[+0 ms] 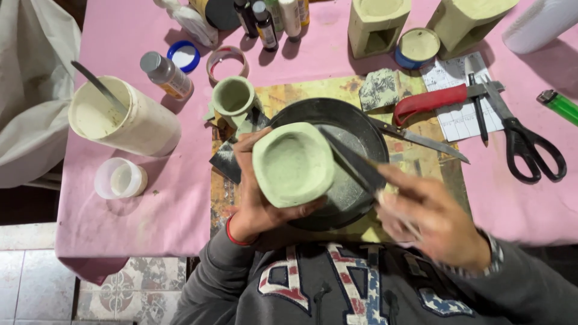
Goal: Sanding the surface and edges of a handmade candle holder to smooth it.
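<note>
My left hand (253,192) grips a pale green squarish pot (293,162), its hollow facing up, held over a black round pan (361,129). My right hand (430,219) holds a thin dark blade-like tool (349,159) whose tip points toward the pot's upper right rim. The right hand is blurred. A red band sits on my left wrist. A smaller green cup (233,98) stands just behind the pan on the yellowish work board (289,93).
On the pink tablecloth (120,36): a large white tub with a stick (120,117), a small clear cup (120,179), a silver-capped bottle (167,75), black scissors (524,141), a red-handled knife (428,102), a green lighter (560,105), two green blocks (376,24), several bottles at the back.
</note>
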